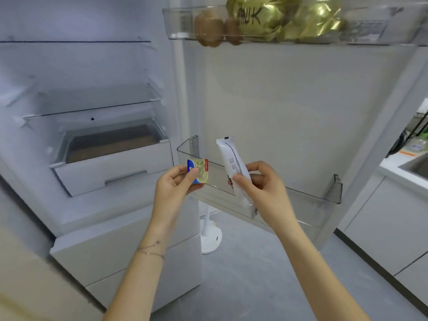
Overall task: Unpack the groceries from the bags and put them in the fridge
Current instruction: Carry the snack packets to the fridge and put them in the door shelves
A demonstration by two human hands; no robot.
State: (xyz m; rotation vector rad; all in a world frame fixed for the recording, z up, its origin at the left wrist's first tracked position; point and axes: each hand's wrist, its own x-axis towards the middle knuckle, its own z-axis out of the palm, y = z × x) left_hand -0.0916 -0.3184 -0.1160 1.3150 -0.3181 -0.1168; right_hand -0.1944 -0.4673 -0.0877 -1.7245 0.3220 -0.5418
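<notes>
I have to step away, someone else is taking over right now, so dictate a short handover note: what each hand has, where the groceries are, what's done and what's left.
Left hand: holds a small square packet.
Right hand: holds a long white packet, upright over the lower door bin.
Fridge open; crisper drawer pulled out.
Done: kiwis and gold foil bags sit in the upper door bin.
Left: place both packets, probably in the lower door bin. Grocery bags are out of view, so check them.
</notes>
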